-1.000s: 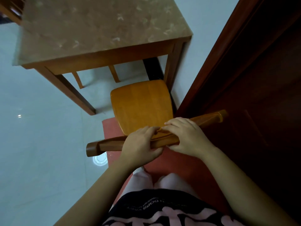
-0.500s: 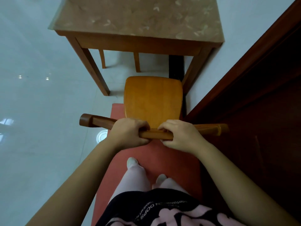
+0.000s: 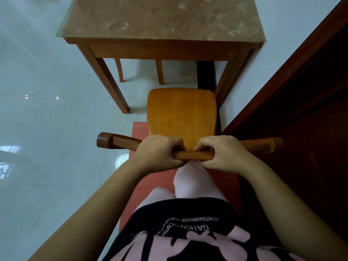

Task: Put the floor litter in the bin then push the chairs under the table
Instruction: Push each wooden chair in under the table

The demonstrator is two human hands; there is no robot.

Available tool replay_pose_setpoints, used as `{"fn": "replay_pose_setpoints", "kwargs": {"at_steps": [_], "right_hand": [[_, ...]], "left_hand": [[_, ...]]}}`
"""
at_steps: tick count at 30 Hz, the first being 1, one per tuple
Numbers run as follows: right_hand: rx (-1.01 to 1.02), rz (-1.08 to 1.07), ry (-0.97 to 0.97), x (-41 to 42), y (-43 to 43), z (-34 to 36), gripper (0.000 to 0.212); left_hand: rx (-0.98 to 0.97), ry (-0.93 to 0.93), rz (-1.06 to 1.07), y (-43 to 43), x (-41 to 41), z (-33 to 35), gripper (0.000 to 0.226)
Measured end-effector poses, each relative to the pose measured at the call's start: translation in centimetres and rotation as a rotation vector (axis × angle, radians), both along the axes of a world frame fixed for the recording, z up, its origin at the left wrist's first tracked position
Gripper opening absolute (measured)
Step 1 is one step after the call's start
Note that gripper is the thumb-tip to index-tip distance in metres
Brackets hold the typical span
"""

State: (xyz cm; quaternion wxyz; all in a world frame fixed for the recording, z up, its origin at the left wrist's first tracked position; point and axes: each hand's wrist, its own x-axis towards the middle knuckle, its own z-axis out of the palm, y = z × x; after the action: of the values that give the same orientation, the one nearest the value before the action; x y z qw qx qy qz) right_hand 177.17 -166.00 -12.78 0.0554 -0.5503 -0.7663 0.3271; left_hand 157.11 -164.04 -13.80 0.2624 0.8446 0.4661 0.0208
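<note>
A wooden chair with an orange seat (image 3: 181,112) stands in front of me, facing the table (image 3: 163,17), which has a brown patterned top. The seat's front edge lies just short of the table's near legs. My left hand (image 3: 158,153) and my right hand (image 3: 224,152) both grip the chair's top back rail (image 3: 194,155), side by side near its middle. No litter or bin is in view.
A dark red wooden door or cabinet (image 3: 301,110) runs close along the right of the chair. A red mat (image 3: 139,129) lies under the chair and my feet. The legs of another chair (image 3: 160,72) show under the table's far side. Pale glossy floor spreads to the left.
The chair has turned from a slant to square-on with the table. Both hands have stayed closed on the back rail.
</note>
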Motion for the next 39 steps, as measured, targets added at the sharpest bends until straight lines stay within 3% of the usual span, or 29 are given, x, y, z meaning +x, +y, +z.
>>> {"fn": "replay_pose_setpoints", "kwargs": {"at_steps": [8, 15, 27, 39], "right_hand": [[-0.060, -0.022, 0.015, 0.0, 0.4, 0.2, 0.021], [-0.070, -0.053, 0.033, -1.2, 1.8, 0.2, 0.017], [-0.136, -0.123, -0.008, -0.9, 6.5, 0.7, 0.019], [-0.092, -0.107, -0.075, -0.5, 17.5, 1.8, 0.019]], "left_hand": [[-0.117, -0.039, -0.046, 0.6, 0.2, 0.5, 0.014], [-0.316, -0.182, 0.080, 2.4, -0.6, 0.9, 0.019], [-0.271, -0.193, 0.075, 7.0, 0.2, 1.0, 0.019], [-0.251, -0.205, 0.093, 18.0, 0.9, 1.9, 0.016]]}}
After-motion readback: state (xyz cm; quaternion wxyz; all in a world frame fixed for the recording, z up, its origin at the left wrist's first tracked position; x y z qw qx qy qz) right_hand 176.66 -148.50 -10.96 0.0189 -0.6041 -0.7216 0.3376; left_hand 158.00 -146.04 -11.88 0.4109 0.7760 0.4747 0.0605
